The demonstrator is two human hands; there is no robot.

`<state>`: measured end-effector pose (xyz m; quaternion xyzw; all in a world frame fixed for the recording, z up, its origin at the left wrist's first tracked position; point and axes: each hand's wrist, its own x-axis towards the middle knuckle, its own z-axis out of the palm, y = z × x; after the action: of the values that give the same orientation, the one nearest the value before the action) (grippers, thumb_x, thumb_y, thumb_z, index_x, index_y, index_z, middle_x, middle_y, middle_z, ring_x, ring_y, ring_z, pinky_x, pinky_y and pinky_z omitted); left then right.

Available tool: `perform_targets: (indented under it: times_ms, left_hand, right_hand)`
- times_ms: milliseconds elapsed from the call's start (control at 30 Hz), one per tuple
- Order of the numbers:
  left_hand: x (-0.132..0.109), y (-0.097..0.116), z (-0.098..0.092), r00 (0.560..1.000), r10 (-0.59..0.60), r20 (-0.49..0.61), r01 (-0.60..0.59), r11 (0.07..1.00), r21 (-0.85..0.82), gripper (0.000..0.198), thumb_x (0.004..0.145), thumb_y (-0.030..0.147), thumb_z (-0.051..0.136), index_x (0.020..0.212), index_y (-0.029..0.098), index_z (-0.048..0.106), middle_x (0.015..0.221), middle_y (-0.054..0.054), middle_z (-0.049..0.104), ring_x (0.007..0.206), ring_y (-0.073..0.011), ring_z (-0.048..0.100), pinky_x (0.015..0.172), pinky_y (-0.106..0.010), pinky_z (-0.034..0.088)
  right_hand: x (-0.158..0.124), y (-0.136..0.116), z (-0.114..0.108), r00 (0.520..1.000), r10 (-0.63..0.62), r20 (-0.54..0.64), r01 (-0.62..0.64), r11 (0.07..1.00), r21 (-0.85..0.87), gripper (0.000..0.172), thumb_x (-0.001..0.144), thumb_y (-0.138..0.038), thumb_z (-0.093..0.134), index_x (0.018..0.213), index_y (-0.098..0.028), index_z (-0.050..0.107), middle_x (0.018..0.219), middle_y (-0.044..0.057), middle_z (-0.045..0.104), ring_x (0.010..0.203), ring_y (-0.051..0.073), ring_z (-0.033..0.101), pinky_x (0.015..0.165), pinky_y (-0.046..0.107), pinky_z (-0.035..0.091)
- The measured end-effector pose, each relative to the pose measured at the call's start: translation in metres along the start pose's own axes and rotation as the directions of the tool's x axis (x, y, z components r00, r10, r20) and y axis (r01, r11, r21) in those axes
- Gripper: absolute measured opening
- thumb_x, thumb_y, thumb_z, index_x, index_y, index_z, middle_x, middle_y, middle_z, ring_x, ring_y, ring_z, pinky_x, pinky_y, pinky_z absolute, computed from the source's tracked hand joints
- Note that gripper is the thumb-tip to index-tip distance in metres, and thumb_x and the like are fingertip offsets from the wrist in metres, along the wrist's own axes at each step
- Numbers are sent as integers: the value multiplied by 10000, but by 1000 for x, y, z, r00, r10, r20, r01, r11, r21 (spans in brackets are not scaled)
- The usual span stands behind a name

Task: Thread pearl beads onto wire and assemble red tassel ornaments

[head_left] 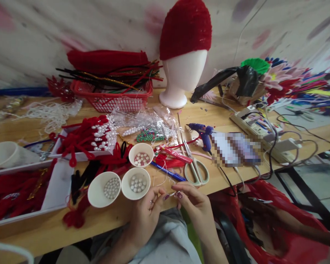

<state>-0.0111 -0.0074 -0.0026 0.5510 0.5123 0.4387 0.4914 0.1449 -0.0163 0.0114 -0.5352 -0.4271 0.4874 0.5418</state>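
Observation:
My left hand (147, 214) and my right hand (197, 205) meet in front of the table edge, above my lap. Both are closed in a pinch, fingertips close together. A small, thin white piece (172, 194) runs between them; it is too small to tell whether it is thread or a bead. Just beyond my left hand stand three white cups: one with white pearl beads (137, 183), one with smaller pearl beads (111, 187), and one with red and white beads (141, 159). Scissors (196, 172) with pale handles and a blue pen (169, 171) lie near my right hand.
Behind are a red basket (112, 101) of pipe cleaners and a white foam head (181, 77) wearing a red cap. A blue glue gun (204, 134), blurred-out objects (236, 148) and a power strip (260, 132) with cables lie right. Boxes (59, 183) of red pieces stand left.

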Motion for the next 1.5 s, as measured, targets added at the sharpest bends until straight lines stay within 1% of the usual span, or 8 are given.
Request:
perform_targets:
  times_ms: [367,600,1033,1167,1300,1367,1433,1500]
  left_hand:
    - [3,-4,-1,981,80,175,-106,983,150,169,947,272,596,1062,194,692,856,-46,764,696,-171,712,587,-232,539]
    - [1,-3,-7,935,250,250,-310,920,240,195,989,173,465,889,185,631,749,-38,721,662,-165,696,605,-240,509]
    - [1,-2,-8,891,352,287,-430,859,280,215,972,102,427,898,179,614,709,-35,694,624,-163,676,581,-239,490]
    - [-1,-3,-9,914,337,226,-384,898,215,214,959,77,445,930,185,628,804,-42,742,725,-154,719,679,-220,536]
    - [-3,-5,-10,963,208,170,-235,958,162,175,978,141,487,962,204,650,850,-28,748,828,-160,732,738,-215,554]
    - [-4,-5,-10,976,147,160,-170,976,140,170,992,189,491,953,209,655,840,-24,738,840,-170,728,738,-224,555]
    - [-4,-4,-10,982,96,162,-116,986,118,182,1003,233,487,948,210,659,833,-22,732,817,-172,719,709,-224,552]
    - [-3,-4,-10,985,58,161,-76,992,104,198,1009,263,484,945,210,663,821,-17,725,766,-164,706,665,-214,542]
  right_hand:
    - [-4,2,7,990,-144,7,143,971,-194,220,991,-297,614,793,-203,620,754,-4,572,621,119,536,545,197,466]
    - [-2,2,5,929,-354,110,359,786,-503,267,1008,-145,501,749,-208,512,706,-26,535,627,115,508,602,213,413]
    - [9,-8,-2,900,-352,258,436,712,-550,357,1011,-168,509,657,-199,479,616,-31,509,548,107,489,548,231,378]
    - [17,-23,-28,897,-441,43,377,710,-594,364,1014,-204,535,651,-194,552,611,-21,543,531,110,506,503,228,378]
    - [26,-46,-57,601,-677,-424,429,721,-544,192,922,-235,715,738,-180,703,686,13,638,586,153,573,513,266,436]
    - [24,-50,-60,518,-646,-560,415,763,-496,76,868,-237,783,906,-173,768,746,24,687,556,153,579,505,285,456]
    - [18,-46,-51,636,-522,-569,304,846,-438,167,883,-279,773,1018,-182,788,776,37,731,513,143,592,486,281,485]
    - [9,-34,-33,852,-324,-410,167,913,-373,191,909,-347,734,992,-193,811,784,61,769,524,155,645,467,262,524]
